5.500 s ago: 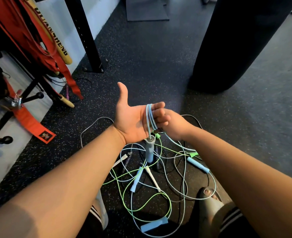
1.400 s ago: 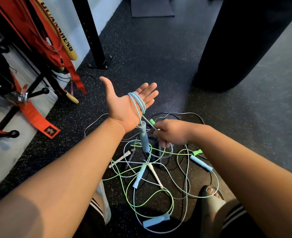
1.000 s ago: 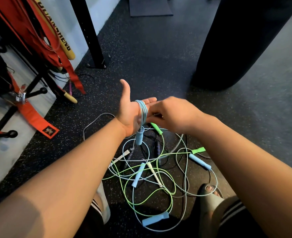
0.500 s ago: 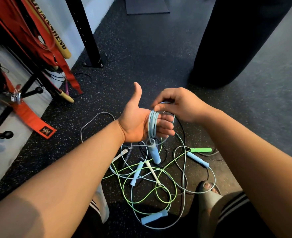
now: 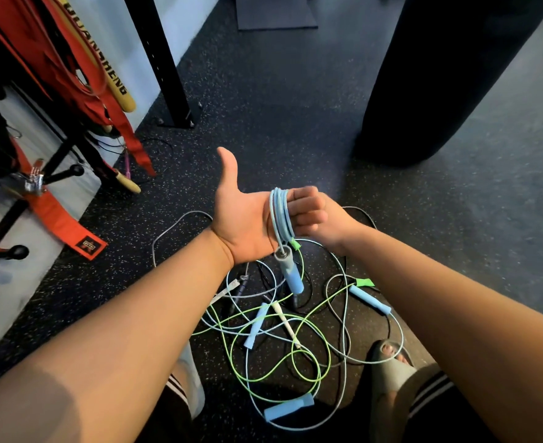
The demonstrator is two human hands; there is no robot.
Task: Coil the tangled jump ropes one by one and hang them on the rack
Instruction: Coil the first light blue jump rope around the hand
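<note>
tho speckled, gym floor (image 5: pixel 279 107) w/ ropes (image 5: pixel 283 321)

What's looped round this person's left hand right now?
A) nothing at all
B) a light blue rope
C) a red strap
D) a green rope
B: the light blue rope runs in several loops round the left hand, and its handle dangles below the palm.
</note>
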